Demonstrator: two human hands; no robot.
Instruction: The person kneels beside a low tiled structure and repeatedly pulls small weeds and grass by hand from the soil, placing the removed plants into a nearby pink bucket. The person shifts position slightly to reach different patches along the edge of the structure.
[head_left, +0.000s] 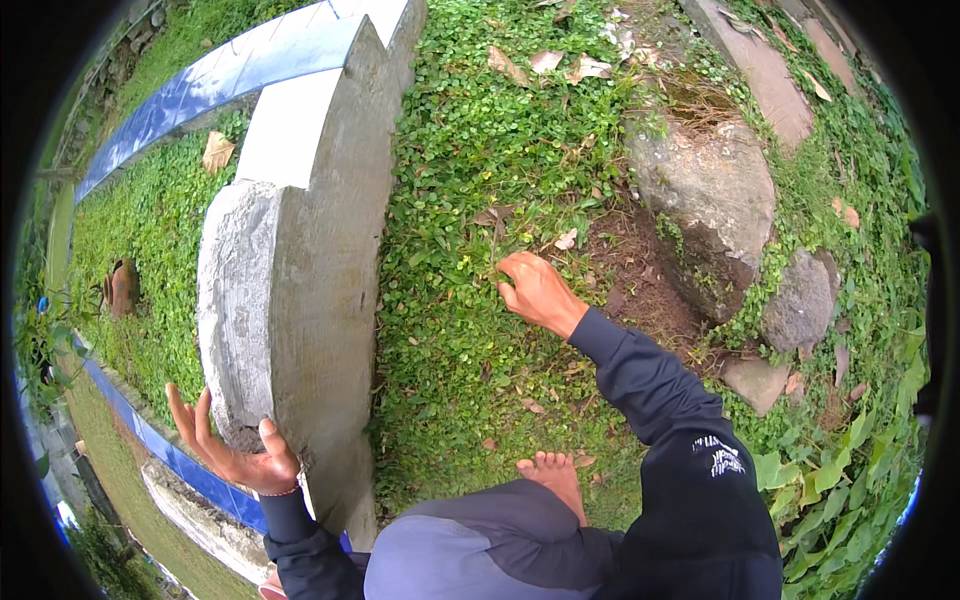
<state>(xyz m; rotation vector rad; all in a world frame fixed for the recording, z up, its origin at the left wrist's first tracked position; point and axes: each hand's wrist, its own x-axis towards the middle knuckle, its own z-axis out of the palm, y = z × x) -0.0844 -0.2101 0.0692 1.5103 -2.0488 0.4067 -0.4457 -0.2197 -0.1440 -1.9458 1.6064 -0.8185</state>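
Note:
My right hand (541, 292) reaches down into low leafy ground cover (450, 322), its fingers curled and the thumb bent in. A thin brownish strip, perhaps a stem, and a dry brown leaf (493, 215) lie just beyond the fingertips. Whether the fingers grip anything is hidden. At the lower left, my left hand (244, 457) is against the rough end of a low concrete wall (322, 300); its fingers are spread and hold nothing. A bare foot (555, 480) stands on the greenery below my right hand.
Blue tiles (217, 79) and white tiles (281, 124) edge the plot beyond the wall. A brown clay pot (121, 287) sits inside it. To the right lie a large boulder (705, 195), a smaller rock (801, 300) and bare soil (626, 270). Broad-leaved plants (832, 480) grow at lower right.

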